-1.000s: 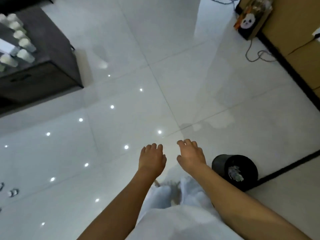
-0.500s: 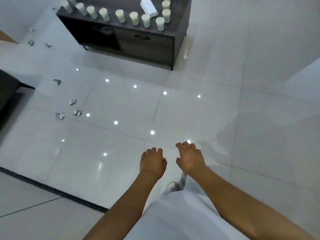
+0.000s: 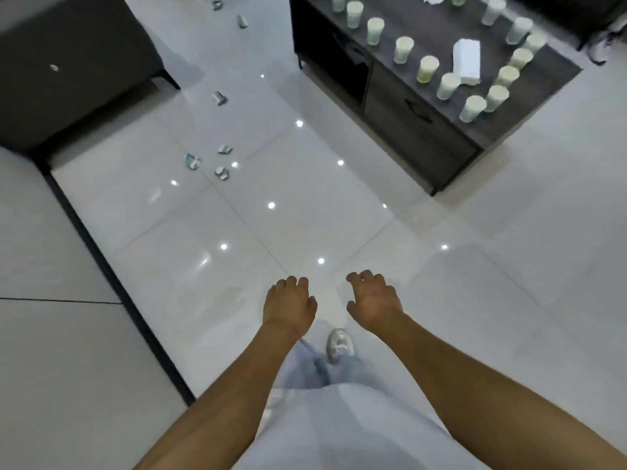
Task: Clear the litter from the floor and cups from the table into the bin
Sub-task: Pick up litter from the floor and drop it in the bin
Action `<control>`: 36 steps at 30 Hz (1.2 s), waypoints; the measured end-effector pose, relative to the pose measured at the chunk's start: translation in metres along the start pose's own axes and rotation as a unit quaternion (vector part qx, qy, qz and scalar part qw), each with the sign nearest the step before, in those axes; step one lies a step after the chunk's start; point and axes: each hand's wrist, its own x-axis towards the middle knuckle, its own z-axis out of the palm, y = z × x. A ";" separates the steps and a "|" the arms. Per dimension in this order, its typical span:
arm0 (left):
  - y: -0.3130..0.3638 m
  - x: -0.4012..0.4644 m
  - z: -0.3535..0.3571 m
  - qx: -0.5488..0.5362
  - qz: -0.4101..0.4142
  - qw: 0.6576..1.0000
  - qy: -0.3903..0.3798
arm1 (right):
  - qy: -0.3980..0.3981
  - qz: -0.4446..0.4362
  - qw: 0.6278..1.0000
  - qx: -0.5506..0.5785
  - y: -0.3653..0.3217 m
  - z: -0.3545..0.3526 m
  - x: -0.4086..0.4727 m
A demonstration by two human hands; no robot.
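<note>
Cups (image 3: 428, 68) and a white box (image 3: 467, 62) stand on the table (image 3: 441, 130); litter (image 3: 220, 98) dots the floor (image 3: 305, 212).

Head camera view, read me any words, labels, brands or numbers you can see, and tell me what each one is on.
No text can be read.
Cups on the dark table: no print visible.
White box: plain, as far as shows.
Floor litter: too small and blurred to read.

Glossy tiled floor (image 3: 305, 205); matt dark wood-grain table (image 3: 424, 106).
</note>
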 end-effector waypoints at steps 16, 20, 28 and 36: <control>-0.196 0.163 -0.124 -0.098 -0.132 0.986 0.012 | -0.052 -0.110 0.991 -0.055 -0.195 -0.111 0.228; -0.255 0.204 -0.161 -0.104 -0.147 0.984 0.004 | -0.056 -0.122 0.989 -0.064 -0.250 -0.142 0.290; -0.336 0.278 -0.224 -0.129 -0.187 0.974 -0.010 | -0.075 -0.139 0.985 -0.069 -0.327 -0.196 0.387; -0.413 0.369 -0.301 -0.144 -0.229 0.963 -0.007 | -0.078 -0.174 0.978 -0.086 -0.405 -0.269 0.508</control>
